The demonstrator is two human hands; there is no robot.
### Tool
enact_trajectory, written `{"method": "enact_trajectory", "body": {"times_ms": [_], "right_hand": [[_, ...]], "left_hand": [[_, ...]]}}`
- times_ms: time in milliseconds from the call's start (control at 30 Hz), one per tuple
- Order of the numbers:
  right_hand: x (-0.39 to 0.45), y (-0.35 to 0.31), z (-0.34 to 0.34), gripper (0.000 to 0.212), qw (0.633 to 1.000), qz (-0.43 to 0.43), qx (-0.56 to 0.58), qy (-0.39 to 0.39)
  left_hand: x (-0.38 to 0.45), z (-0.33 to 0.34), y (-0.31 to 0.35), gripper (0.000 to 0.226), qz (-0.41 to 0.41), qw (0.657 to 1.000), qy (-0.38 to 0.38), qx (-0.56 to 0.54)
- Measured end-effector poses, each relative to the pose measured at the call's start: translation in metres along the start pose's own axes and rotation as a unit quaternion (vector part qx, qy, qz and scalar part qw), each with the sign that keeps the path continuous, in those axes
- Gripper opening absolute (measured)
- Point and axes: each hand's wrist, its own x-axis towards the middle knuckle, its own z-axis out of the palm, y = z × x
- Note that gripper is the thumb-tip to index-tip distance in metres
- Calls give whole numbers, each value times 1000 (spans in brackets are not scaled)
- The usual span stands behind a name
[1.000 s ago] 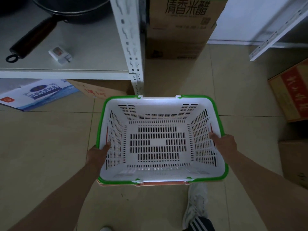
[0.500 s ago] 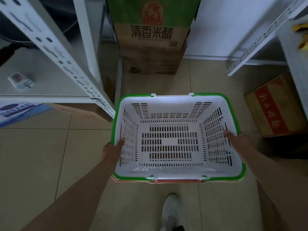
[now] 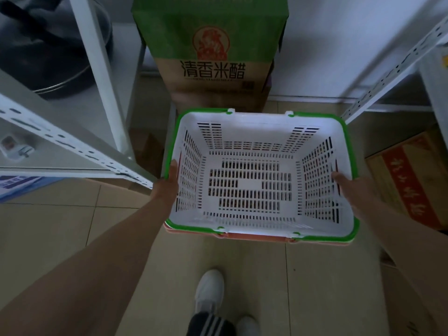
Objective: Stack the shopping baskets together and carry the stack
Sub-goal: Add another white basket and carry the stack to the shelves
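Hands grip two nested baskets, one on each side.
Left hand and right hand clasp the green-rimmed white basket, nested in one red basket above the floor; one carton stands beyond.

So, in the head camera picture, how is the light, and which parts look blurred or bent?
Head view: the room is dim; the white slotted plastic basket with green rim is the brightest thing, slightly glaring along its far wall. The white perforated metal shelf post at left is smeared by motion blur. The wide lens bends the shelf rail at right. Both hands, left and right, look fairly sharp.
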Motion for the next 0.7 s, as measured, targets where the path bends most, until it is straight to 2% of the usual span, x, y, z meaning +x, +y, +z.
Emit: {"method": "enact_trajectory", "body": {"times_ms": [167,333,433,567,700], "right_hand": [[23,-27,20,51,1000,-16,-7,10],[44,-44,43,45,999,-19,-16,26],[54,-47,52,50,1000,-6,-12,22],[63,-46,64,55,1000,3,-14,16],[67,-45,77,54,1000,7,0,16]], "left_hand": [[31,12,11,68,7,1000,3,-13],[58,22,18,81,-10,1000,7,13],[71,28,15,97,-23,999,-5,-24],[82,31,11,84,-19,1000,-4,-9],[91,27,16,95,-11,1000,-3,-22]]}}
